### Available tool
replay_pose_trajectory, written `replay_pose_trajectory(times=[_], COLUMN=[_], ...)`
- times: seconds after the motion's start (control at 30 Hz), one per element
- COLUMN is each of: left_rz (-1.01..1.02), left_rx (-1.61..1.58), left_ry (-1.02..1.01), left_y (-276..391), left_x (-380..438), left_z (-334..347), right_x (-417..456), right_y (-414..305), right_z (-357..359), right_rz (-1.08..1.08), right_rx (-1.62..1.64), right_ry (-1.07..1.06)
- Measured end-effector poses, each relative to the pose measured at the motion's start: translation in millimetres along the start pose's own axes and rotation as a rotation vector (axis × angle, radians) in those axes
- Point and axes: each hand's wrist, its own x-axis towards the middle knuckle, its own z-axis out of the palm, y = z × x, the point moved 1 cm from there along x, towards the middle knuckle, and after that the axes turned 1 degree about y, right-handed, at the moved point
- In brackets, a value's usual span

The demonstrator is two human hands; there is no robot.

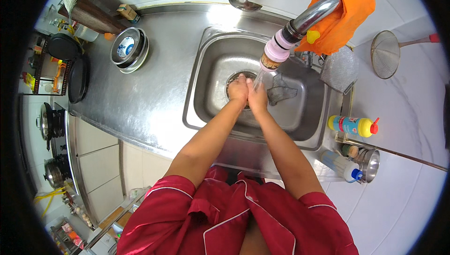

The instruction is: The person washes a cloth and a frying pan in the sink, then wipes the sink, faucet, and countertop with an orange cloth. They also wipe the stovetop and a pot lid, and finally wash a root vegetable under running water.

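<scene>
My left hand (238,89) and my right hand (258,96) are pressed together inside the stainless steel sink (214,75), above the drain (230,78). Running water (259,78) falls from the pink tap nozzle (275,51) onto my right hand. No object shows in either hand, but the palms and most of the fingers are hidden. A dark grey mesh cloth or net (282,92) lies on the sink floor, just right of my right hand.
Left on the steel counter (165,65) stand stacked bowls (129,49) and a dark pan (78,79). An orange cloth (351,15) drapes over the curved tap pipe (318,12). At the right rim are a wire-mesh basket (340,68), a yellow bottle (353,125) and a blue-capped bottle (341,165).
</scene>
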Motion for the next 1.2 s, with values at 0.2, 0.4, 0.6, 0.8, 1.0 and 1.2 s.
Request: replay_pose_trajectory(times=[0.2, 0.4, 0.6, 0.8, 1.0, 1.2], left_rz=[-0.294, 0.165, 0.087, -0.321, 0.266, 0.108], left_rx=[-0.31, -0.15, 0.017, -0.433, -0.272, -0.009], left_ry=[-0.04, -0.051, 0.022, -0.066, -0.046, 0.081], left_y=[23, 24, -10, 18, -19, -1], left_x=[-19, -41, -3, -30, -12, -22], left_z=[-9, -7, 1, -3, 9, -2], right_x=[24, 6, 2, 23, -3, 13], right_y=[17, 2, 2, 26, 22, 32], right_z=[-4, 4, 6, 13, 19, 7], right_rz=[0.204, 0.221, 0.134, 0.602, 0.162, 0.121], right_rx=[-0.09, 0.278, 0.155, 0.469, 0.479, 0.023], right_ry=[-0.172, 0.033, -0.008, -0.006, 0.054, -0.095])
